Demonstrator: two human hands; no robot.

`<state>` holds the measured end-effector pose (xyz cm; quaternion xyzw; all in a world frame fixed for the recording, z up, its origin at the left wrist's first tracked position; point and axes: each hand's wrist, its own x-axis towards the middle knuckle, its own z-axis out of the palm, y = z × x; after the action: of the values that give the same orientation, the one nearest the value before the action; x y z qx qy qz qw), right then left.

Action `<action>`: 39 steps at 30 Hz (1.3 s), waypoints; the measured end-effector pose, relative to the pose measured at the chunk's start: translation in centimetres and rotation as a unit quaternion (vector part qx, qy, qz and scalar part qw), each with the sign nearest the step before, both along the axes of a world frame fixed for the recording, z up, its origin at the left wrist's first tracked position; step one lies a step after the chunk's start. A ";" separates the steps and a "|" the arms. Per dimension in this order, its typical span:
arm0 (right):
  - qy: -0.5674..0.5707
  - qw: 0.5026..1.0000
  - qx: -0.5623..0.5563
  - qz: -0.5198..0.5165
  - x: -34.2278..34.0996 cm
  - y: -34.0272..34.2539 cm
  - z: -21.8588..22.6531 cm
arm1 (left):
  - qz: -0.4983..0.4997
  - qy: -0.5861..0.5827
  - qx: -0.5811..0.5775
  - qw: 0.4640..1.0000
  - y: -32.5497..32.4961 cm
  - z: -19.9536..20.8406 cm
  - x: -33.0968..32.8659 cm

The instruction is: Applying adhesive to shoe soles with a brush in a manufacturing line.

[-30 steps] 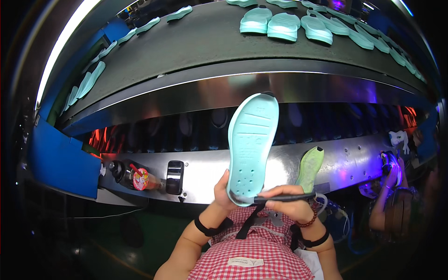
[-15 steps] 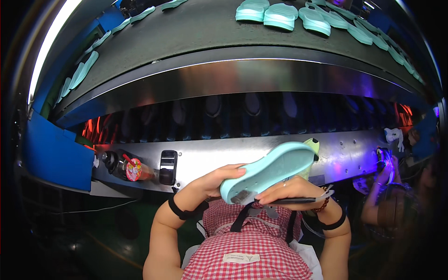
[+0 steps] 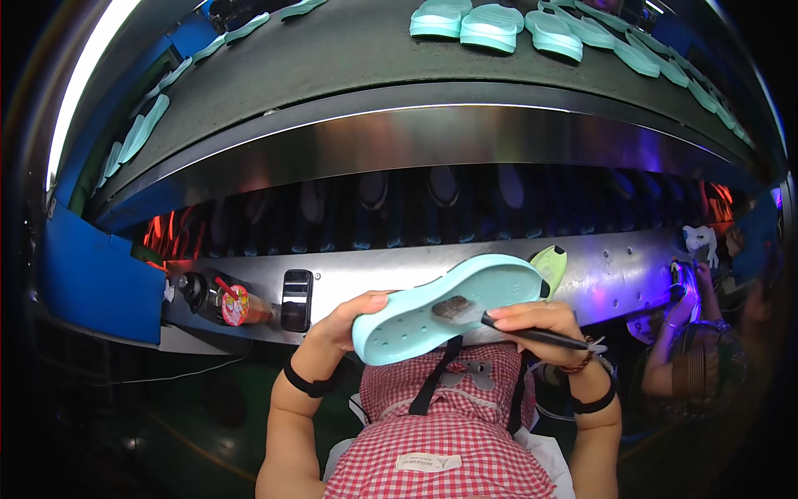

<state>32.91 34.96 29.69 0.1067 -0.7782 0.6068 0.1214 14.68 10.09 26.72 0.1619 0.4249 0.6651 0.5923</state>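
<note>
Sole (image 3: 403,323), one, aqua, being held tilted at the near edge of the bench (image 3: 357,279) | left hand (image 3: 342,323): fingers clamping its left end | right hand (image 3: 546,321): fingers gripping one brush (image 3: 550,337), bristles touching its inner face | alongside: one green sole (image 3: 551,268), one black phone (image 3: 296,300) lying.

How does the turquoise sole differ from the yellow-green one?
The turquoise sole is held in the left hand, a brush against it; the yellow-green sole lies on the metal ledge.

The turquoise sole shows nearly whole; the yellow-green sole is partly hidden behind it.

Both show a dark patch at one end.
</note>
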 end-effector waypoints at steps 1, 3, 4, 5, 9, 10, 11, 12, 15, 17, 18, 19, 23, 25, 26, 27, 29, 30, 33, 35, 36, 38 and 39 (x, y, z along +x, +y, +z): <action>0.006 0.999 0.021 0.024 0.1 -0.4 -0.3 | 0.006 0.015 0.013 1.000 -0.2 0.1 -0.2; -0.012 0.994 0.084 0.065 0.5 -1.1 0.0 | 0.007 0.053 0.021 0.998 -0.5 0.1 -0.8; -0.028 0.988 0.125 0.087 0.7 -0.8 1.0 | 0.005 0.088 0.026 0.996 -0.7 0.1 -1.1; -0.012 0.991 0.104 0.080 1.1 -1.1 1.4 | 0.050 0.063 0.003 0.997 -1.2 -0.1 -1.1; 0.081 0.995 0.051 0.009 0.9 -2.8 2.2 | 0.096 -0.188 0.306 0.929 1.2 -5.7 -0.4; 0.059 0.997 0.045 -0.035 0.3 -3.3 1.5 | 0.107 -0.272 0.337 0.895 3.0 -6.0 0.6; 0.002 0.997 0.022 -0.070 -0.2 -3.5 0.4 | 0.137 -0.226 0.213 0.941 4.2 -5.5 1.7; -0.056 0.993 -0.002 -0.102 -0.5 -3.6 -0.8 | 0.100 -0.230 0.204 0.946 5.0 -5.5 2.8; -0.120 0.979 -0.095 -0.135 -1.8 -3.4 -2.6 | 0.120 -0.214 0.168 0.955 5.9 -6.8 4.2; -0.029 0.984 -0.013 -0.176 -2.8 -4.0 -3.2 | 0.210 -0.196 0.067 0.955 6.3 -6.6 4.8; 0.026 0.982 0.037 -0.183 -2.9 -4.7 -3.3 | 0.209 -0.195 0.068 0.956 6.7 -6.5 4.8; 0.072 0.977 0.114 -0.166 -2.8 -5.2 -3.1 | 0.226 -0.185 0.106 0.950 7.0 -6.4 4.8; 0.076 0.965 0.244 -0.061 -0.7 -6.6 -2.2 | 0.245 -0.174 0.192 0.934 5.9 -7.6 2.6; 0.023 0.980 0.198 0.014 0.1 -5.5 -1.3 | 0.261 -0.181 0.195 0.928 5.0 -7.5 2.2; -0.001 0.987 0.158 0.041 0.2 -4.8 -0.8 | 0.261 -0.183 0.192 0.928 5.0 -7.0 2.6; -0.003 0.996 0.086 0.023 -0.1 -4.7 -1.1 | 0.264 -0.195 0.186 0.926 5.1 -6.5 3.0; 0.013 0.995 0.028 -0.093 -1.2 -5.2 -0.1 | 0.266 -0.210 0.180 0.923 5.5 -5.4 4.1; 0.019 0.987 0.000 -0.162 -2.0 -5.3 0.0 | 0.237 -0.213 0.216 0.923 6.1 -4.8 4.4; 0.069 0.989 0.056 -0.122 -2.9 -6.2 -0.8 | 0.224 -0.213 0.254 0.916 6.7 -4.1 4.4; 0.038 0.999 0.039 0.001 -2.1 -6.8 -0.2 | 0.235 -0.209 0.267 0.911 6.5 -4.3 3.6; 0.022 0.999 0.008 0.038 -1.6 -6.9 -0.2 | 0.239 -0.207 0.265 0.911 6.0 -4.4 3.3; 0.030 0.997 -0.051 -0.053 -1.1 -5.6 -0.4 | 0.246 -0.174 0.280 0.912 5.5 -3.7 3.3; 0.053 0.993 0.025 -0.107 -1.5 -4.7 -0.5 | 0.289 -0.184 0.256 0.904 5.7 -2.5 3.6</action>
<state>31.36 30.24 29.18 0.0581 -0.7924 0.5643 0.2244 18.26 15.78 24.21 0.0527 0.1513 0.9109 0.3803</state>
